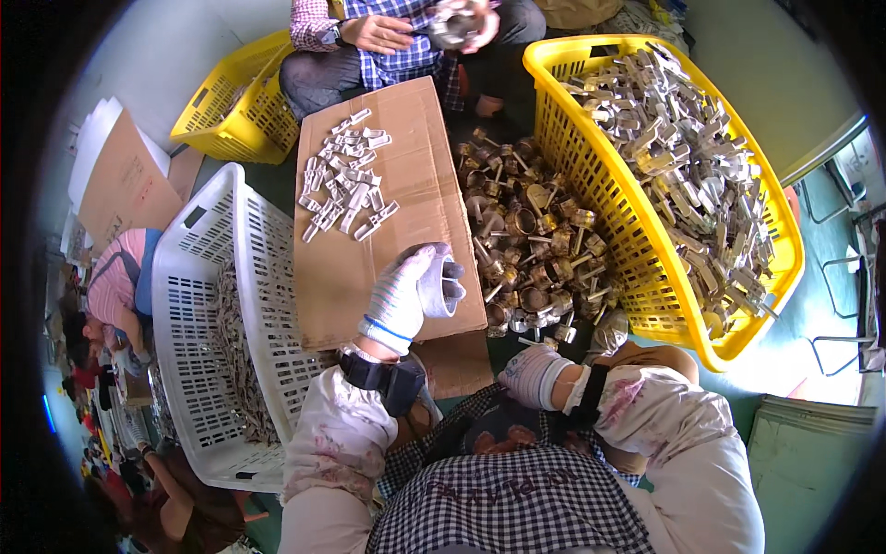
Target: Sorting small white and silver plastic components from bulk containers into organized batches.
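My left hand (399, 294), in a striped white glove, is closed on a pale grey ring-shaped metal piece (440, 288) above the near edge of a cardboard sheet (420, 148). Small pale metal levers (351, 180) lie scattered on the far left of the sheet. My right hand (532, 374), also gloved, is low near my lap with its fingers curled under. Whatever it may hold is hidden. Just beyond it spreads a heap of brass-coloured ring fittings with stems (535, 235).
To the right stands a yellow basket (620, 189) full of metal parts. On the left a white basket (242, 217) holds more small pieces. Across from me a co-worker's hand (377, 34) is beside a round metal part (454, 25). Another yellow basket (245, 120) stands far left.
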Demonstrator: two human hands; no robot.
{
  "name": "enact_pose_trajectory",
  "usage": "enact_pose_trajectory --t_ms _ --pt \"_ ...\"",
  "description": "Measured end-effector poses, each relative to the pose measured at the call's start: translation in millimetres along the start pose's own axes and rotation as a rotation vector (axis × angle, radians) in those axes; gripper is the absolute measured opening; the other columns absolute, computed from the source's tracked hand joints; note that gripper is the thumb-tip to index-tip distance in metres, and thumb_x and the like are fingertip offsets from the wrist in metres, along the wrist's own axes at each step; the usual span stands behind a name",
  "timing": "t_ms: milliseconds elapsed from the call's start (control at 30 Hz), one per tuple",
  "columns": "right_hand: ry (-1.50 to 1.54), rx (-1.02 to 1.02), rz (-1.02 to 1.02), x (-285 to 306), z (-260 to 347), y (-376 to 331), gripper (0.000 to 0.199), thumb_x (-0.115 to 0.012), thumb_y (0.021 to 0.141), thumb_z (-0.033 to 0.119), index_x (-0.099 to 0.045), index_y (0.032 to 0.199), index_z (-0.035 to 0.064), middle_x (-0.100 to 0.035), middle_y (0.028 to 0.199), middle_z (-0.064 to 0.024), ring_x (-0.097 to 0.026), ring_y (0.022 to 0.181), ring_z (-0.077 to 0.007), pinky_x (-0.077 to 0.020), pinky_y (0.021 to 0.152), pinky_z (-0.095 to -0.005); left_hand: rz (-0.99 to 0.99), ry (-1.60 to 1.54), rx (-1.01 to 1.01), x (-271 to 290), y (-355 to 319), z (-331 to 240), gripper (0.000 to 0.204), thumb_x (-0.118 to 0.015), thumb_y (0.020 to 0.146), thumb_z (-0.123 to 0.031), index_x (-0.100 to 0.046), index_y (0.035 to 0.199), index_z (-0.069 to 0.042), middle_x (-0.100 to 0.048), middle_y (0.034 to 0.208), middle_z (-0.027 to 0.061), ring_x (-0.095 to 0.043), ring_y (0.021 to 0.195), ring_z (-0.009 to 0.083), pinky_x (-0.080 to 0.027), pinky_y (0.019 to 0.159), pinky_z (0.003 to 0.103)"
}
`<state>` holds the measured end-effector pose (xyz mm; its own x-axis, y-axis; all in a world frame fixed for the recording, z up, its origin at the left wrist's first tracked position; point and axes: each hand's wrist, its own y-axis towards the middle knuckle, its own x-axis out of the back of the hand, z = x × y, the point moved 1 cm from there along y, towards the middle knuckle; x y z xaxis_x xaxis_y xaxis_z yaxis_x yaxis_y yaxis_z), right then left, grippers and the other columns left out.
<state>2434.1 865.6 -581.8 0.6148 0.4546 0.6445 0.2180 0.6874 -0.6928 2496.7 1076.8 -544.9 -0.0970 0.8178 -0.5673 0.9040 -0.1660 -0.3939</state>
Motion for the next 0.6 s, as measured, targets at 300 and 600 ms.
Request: enact_pose_trajectory --t_ms 300,600 --pt "-0.025 0.059 -0.209 -2.3 8.6 8.0 0.026 -0.054 0.085 0.030 -0.068 0.095 0.0102 -0.069 0.091 -0.0122 -0.066 0.087 -0.0287 -0.0527 0.070 -0.0413 0.022 -0.035 -0.028 28.6 0.2 8.7 0.029 -0.050 0.094 -0.030 -0.060 0.107 -0.005 -0.065 0.085 0.0080 -0.065 0.072 0.0217 -0.054 0.060 0.033" --pt "-0.155 -0.002 -0.077 16.7 21.3 -10.7 0.033 -0.050 0.089 0.040 -0.060 0.101 0.0108 -0.066 0.093 -0.0118 -0.064 0.092 -0.0283 -0.0494 0.077 -0.0423 0.007 -0.169 -0.068 13.4 0.7 3.8 0.023 -0.058 0.091 -0.023 -0.060 0.103 -0.004 -0.065 0.081 0.0104 -0.063 0.064 0.0230 -0.053 0.056 0.034"
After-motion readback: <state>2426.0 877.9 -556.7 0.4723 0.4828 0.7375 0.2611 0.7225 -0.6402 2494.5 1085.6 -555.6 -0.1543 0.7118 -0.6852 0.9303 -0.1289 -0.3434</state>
